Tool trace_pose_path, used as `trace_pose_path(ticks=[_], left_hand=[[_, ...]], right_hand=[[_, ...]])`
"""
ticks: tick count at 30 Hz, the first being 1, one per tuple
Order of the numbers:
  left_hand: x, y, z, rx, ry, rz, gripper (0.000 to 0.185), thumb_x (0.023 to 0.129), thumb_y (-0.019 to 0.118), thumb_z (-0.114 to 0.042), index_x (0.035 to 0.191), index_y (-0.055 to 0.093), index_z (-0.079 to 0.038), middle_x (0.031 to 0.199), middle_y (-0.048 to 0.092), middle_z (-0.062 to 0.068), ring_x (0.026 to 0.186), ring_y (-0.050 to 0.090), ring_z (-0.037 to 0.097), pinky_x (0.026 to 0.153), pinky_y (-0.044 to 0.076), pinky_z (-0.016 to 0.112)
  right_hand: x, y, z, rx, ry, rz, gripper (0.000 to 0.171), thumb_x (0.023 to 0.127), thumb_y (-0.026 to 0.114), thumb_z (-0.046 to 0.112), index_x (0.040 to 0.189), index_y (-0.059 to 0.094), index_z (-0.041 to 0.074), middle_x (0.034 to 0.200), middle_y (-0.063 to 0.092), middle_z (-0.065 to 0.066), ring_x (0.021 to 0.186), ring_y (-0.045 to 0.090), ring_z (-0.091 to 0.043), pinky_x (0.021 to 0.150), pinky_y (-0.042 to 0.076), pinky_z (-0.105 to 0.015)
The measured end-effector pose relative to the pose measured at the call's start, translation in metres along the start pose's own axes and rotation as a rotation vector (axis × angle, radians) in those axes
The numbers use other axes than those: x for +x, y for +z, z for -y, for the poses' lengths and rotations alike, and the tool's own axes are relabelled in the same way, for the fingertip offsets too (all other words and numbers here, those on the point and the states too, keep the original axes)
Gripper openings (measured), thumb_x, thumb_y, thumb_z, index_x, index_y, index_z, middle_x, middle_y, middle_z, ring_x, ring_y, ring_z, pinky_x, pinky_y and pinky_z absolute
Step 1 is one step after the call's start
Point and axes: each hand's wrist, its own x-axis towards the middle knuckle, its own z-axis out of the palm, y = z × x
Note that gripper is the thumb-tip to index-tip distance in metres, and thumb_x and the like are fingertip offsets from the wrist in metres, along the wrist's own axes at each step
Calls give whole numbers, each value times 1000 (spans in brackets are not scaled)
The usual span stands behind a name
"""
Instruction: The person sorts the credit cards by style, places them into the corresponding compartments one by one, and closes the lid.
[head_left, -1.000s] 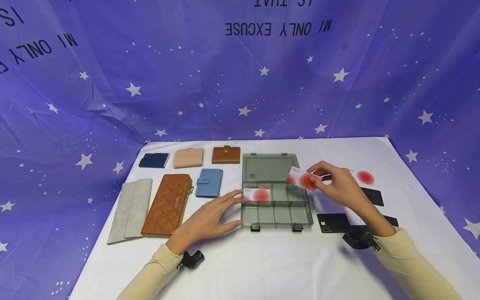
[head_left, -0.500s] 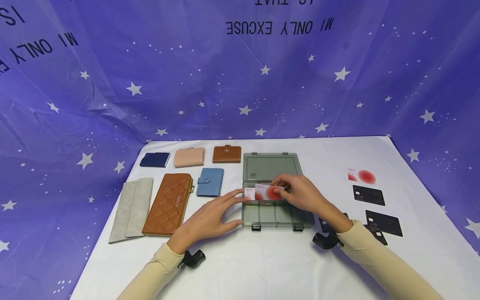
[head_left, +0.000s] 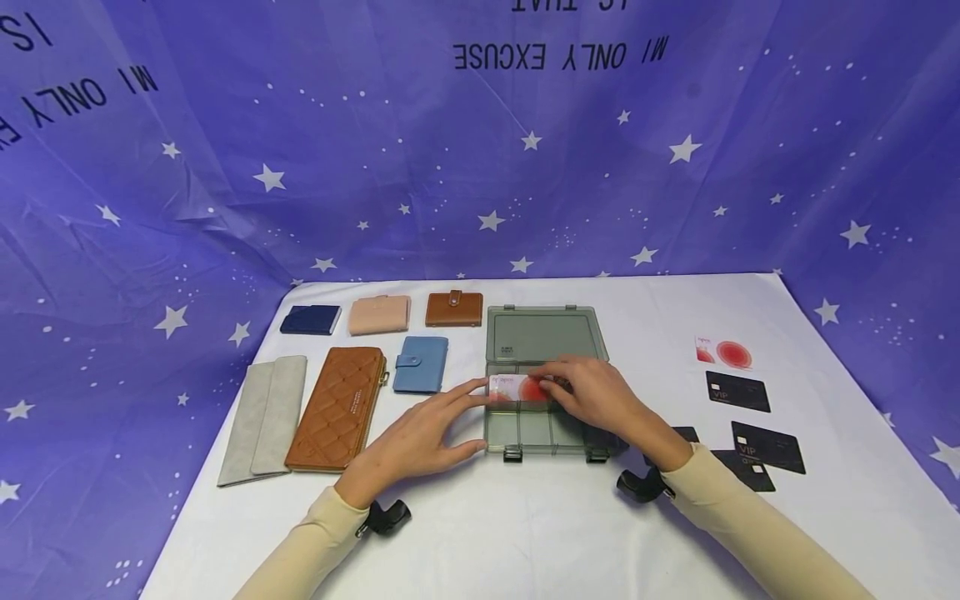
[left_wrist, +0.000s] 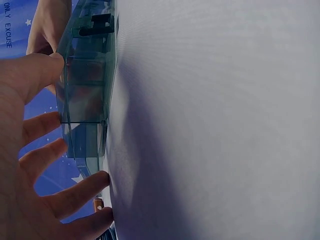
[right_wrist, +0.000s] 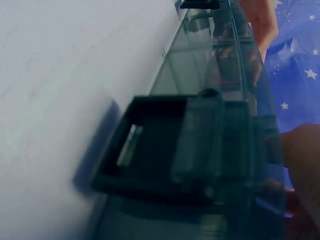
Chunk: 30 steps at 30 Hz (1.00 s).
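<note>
A translucent green-grey compartment box point(head_left: 502, 431) lies with its lid folded back on the white cloth. In its back row, a white-and-red card point(head_left: 508, 390) lies at the left. My right hand point(head_left: 600, 398) reaches over the box and pinches the right end of this card. With fingers spread, my left hand point(head_left: 420, 437) steadies the box's left side; in the left wrist view the thumb touches the rim of the box point(left_wrist: 85, 102). The right wrist view is mostly filled by a dark latch point(right_wrist: 155, 147).
Left of the box lie a blue wallet point(head_left: 421, 364), brown quilted wallet point(head_left: 335, 408), grey wallet point(head_left: 262, 421), navy cardholder point(head_left: 310, 319), pink wallet point(head_left: 379, 315) and brown snap wallet point(head_left: 453, 309). To the right are another red-and-white card point(head_left: 723, 352) and several black cards point(head_left: 738, 391).
My right hand has carried a red-and-white card leftward into the box's back row, lowering it onto the card seen there before. My left hand stays in place.
</note>
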Motion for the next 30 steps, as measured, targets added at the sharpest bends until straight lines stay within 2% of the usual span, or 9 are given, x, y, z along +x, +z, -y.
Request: trace_pose_path(ticks=[4,10,13,16,21,30], left_hand=[[0,0,0,-4,0,-4,64,101,74,-47,155,58,-18,171,42,0,148,53,29,117,48,51],[1,0,1,-5,5,-6,64,101,75,-46,155,58,-18,171,42,1,148,53,29,116,48,51],[1,0,1,-11,7,-3,63,101,75,-45,155,58,-19,171,42,1,148,53,29,117,48,51],[2,0,1,-9,16,-7,62,101,75,-44,154,58,-18,171,42,2,147,53,30,115,49,52],[2,1,2,2,15,-9,62,101,75,-46,155,57,-21,171,41,0,148,53,29,116,49,51],[1,2,1,-9,5,-5,62,101,74,-47,155,57,-23,171,41,0,149,52,28,116,48,51]], right_hand=[[-2,-1,3,-90,-14,41,31,104,74,22,135,78,22,101,72,-4,70,59,-13,59,50,-35],[-2,1,5,-80,7,90,34,109,66,27,142,73,19,110,72,-8,79,67,-19,63,55,-38],[-3,1,7,-72,19,102,37,109,66,32,142,72,16,118,74,-10,93,75,-26,68,60,-43],[-3,0,9,-90,16,108,37,109,66,34,140,74,15,124,76,-11,106,76,-30,72,63,-46],[-3,-1,10,-127,-11,102,34,108,67,36,133,78,16,122,76,-11,105,76,-31,70,63,-45],[-10,-19,-6,-23,-10,47,30,106,71,33,131,78,17,124,75,-5,105,76,-27,80,62,-51]])
